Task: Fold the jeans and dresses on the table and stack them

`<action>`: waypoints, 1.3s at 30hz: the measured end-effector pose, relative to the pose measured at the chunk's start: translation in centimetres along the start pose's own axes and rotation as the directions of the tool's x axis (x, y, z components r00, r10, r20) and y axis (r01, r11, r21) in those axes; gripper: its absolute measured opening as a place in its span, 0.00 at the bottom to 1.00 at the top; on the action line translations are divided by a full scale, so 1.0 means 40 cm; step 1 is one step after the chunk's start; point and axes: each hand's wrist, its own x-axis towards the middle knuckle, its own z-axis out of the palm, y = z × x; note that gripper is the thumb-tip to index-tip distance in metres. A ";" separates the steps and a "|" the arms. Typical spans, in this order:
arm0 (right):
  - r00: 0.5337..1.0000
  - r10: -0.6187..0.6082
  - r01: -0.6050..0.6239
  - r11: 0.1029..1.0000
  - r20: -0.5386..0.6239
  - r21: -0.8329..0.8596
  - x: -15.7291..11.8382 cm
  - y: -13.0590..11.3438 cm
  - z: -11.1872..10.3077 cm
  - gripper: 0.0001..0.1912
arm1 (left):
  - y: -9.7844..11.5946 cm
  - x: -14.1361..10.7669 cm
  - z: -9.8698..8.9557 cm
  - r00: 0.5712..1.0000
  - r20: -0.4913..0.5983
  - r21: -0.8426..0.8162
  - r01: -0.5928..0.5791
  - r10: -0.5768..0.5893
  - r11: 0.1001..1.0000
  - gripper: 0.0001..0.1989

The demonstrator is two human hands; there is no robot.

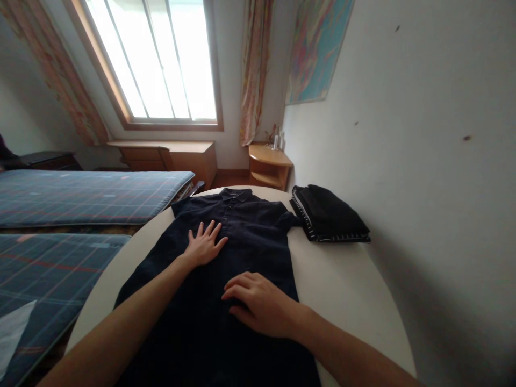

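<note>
A dark navy polo shirt [258,231] lies spread face up, its buttoned collar at the far edge of a round white table [342,290]. My left hand [204,244] rests flat on the shirt's chest, left of the button placket, with the fingers spread. Lower down and to the right, my right hand [258,301] is over the middle of the shirt, fingers loosely bent and the thumb apart from them. Nothing shows between its fingers; whether it touches the cloth I cannot tell. The shirt's lower end runs out of view at the bottom.
A stack of folded black cloth [328,212] with white edge stitching sits at the table's right, near the wall. Two plaid mattresses [80,199] lie to the left. Beyond the table are a wooden corner shelf [270,156], a desk [181,153] and a bright window [157,59].
</note>
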 end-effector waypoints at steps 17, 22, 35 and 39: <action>0.926 0.371 -0.374 0.885 -0.063 -0.277 -0.008 0.069 -0.026 0.07 | -0.097 -0.009 -0.100 0.932 0.123 0.136 0.324 -0.341 0.936 0.48; 0.930 0.350 -0.302 0.901 0.109 -0.312 -0.016 0.050 -0.051 0.09 | -0.016 0.040 -0.075 0.994 -0.086 0.148 0.087 -0.075 0.985 0.38; 0.882 0.410 -0.441 0.892 -0.231 -0.099 -0.014 0.159 -0.089 0.16 | 0.089 0.177 0.006 0.999 -0.033 0.002 0.040 -0.040 0.999 0.37; 0.839 0.441 -0.499 0.857 -0.320 -0.127 -0.022 0.240 -0.085 0.21 | 0.085 0.190 0.020 0.991 -0.092 -0.035 0.096 -0.099 0.995 0.36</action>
